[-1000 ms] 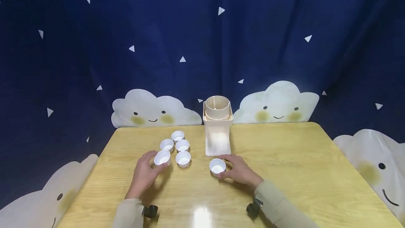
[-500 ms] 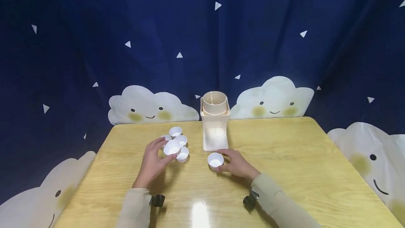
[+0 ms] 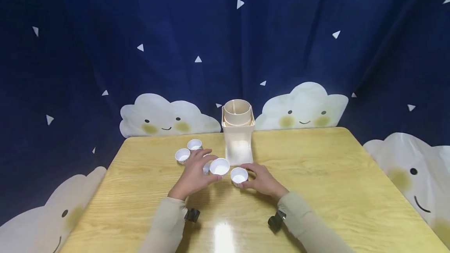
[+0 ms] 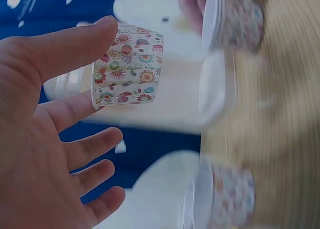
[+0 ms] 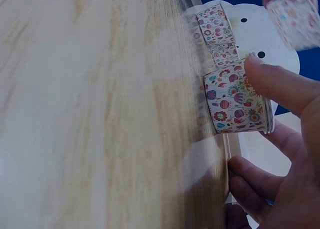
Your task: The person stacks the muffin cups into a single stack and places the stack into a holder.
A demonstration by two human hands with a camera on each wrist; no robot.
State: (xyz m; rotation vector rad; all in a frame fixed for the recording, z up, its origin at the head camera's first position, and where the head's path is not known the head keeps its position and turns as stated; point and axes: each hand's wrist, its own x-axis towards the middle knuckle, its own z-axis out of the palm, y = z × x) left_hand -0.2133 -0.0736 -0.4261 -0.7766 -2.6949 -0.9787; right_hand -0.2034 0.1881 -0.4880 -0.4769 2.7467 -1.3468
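Note:
My left hand [image 3: 193, 173] pinches a small paper baking cup [image 3: 219, 167] between thumb and fingers, holding it above the table. In the left wrist view this cup [image 4: 130, 66] shows a colourful flower print outside; the lower fingers are spread. Just to the right, my right hand [image 3: 261, 182] grips another printed cup [image 3: 239, 175] that stands on the table. Layered rims show on that cup [image 5: 235, 101] in the right wrist view, as of nested cups. Two more cups, one at the left [image 3: 182, 155] and one behind it [image 3: 194, 145], stand beyond my left hand, which partly hides others.
A beige plastic stand [image 3: 239, 143] with a round cylinder [image 3: 238, 112] on top is at the table's back edge, just beyond the right hand's cup. Behind the wooden table [image 3: 316, 175] hangs a dark blue curtain [image 3: 183, 30] with cloud prints.
My left hand has lifted its cup off to the right, from beside the group of cups to near the right hand's cup. The right hand keeps its grip in about the same place.

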